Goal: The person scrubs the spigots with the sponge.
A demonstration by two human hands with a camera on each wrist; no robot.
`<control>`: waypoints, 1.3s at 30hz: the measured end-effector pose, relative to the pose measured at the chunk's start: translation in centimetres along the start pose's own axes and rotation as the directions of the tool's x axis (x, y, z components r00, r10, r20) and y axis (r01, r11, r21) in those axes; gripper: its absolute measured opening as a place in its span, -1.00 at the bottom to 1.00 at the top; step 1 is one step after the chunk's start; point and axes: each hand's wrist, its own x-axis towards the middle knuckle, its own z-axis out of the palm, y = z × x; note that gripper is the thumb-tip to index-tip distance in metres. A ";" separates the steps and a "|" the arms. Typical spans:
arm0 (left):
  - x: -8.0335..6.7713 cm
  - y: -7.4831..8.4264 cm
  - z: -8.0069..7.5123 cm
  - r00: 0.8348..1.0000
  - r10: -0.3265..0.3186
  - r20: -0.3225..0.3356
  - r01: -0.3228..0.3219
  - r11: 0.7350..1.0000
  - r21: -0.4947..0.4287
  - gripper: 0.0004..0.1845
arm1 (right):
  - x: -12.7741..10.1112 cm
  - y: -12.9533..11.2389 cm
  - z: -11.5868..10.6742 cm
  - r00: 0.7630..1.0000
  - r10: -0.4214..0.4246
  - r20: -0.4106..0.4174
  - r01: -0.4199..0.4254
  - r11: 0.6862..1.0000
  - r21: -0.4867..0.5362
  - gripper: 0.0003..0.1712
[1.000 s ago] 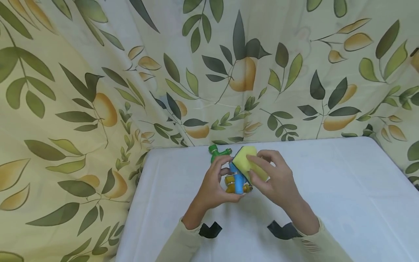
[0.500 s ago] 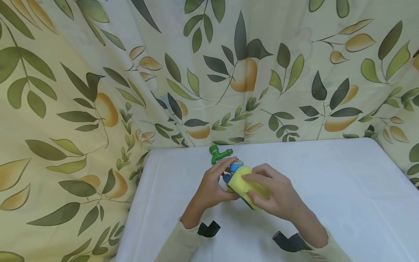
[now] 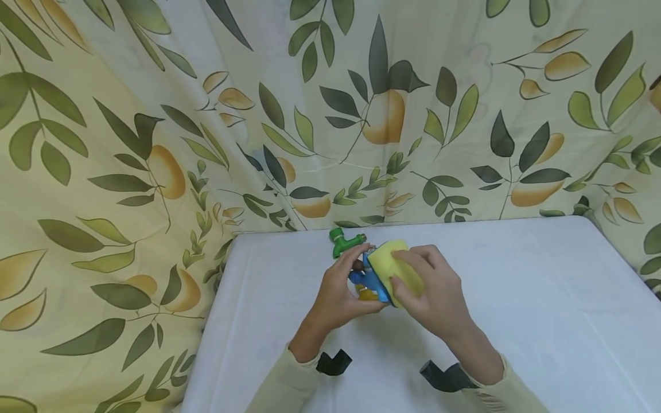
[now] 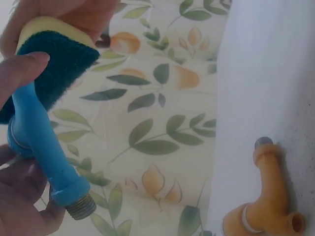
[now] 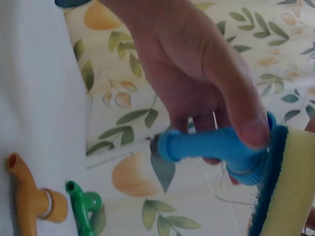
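Observation:
My left hand (image 3: 335, 292) grips a blue plastic tap (image 3: 364, 279) above the table, thumb and fingers round its body. In the left wrist view the tap (image 4: 47, 142) points its threaded metal end downward. A yellow sponge (image 3: 397, 274) is pinched in my right hand (image 3: 439, 289). Its dark green scouring side (image 4: 66, 66) lies against one end of the tap, with the left thumb overlapping it. From the right wrist, the sponge's yellow layer (image 5: 293, 182) faces away from the tap. Part of the tap is hidden behind the sponge in the head view.
A green tap (image 3: 345, 243) lies near the table's back edge, beyond my left hand. Below the blue one, an orange-yellow tap (image 3: 366, 294) rests on the white table (image 3: 542, 298), partly covered by it in the head view. A leaf-patterned curtain (image 3: 454, 143) surrounds the back and left.
The sponge went down toward me along the blue tap, then came back up. The blue tap has turned in my left hand. The green tap stays where it was.

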 end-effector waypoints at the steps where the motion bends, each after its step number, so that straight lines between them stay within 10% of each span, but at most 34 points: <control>1: 0.0 0.0 0.0 1.000 -0.004 -0.008 0.004 1.000 -0.004 0.05 | -0.1 0.0 0.1 1.000 -0.012 0.008 0.012 1.000 0.009 -0.54; 20: 0.1 -0.1 -0.3 0.992 0.127 -0.012 -0.127 0.990 0.060 0.02 | 0.6 -0.3 -0.5 1.000 -0.009 -0.019 0.009 1.000 -0.011 -0.56; 32: -0.2 1.5 -1.0 0.991 -0.070 0.116 0.063 0.996 0.059 -0.13 | 0.9 -1.0 -1.7 0.998 -0.036 0.048 0.043 0.988 -0.149 -0.57; 39: -0.2 2.3 -0.7 0.994 -0.082 0.068 0.079 0.996 0.042 -0.16 | 0.6 -1.7 -1.4 0.999 -0.039 -0.012 0.036 0.975 -0.218 -0.58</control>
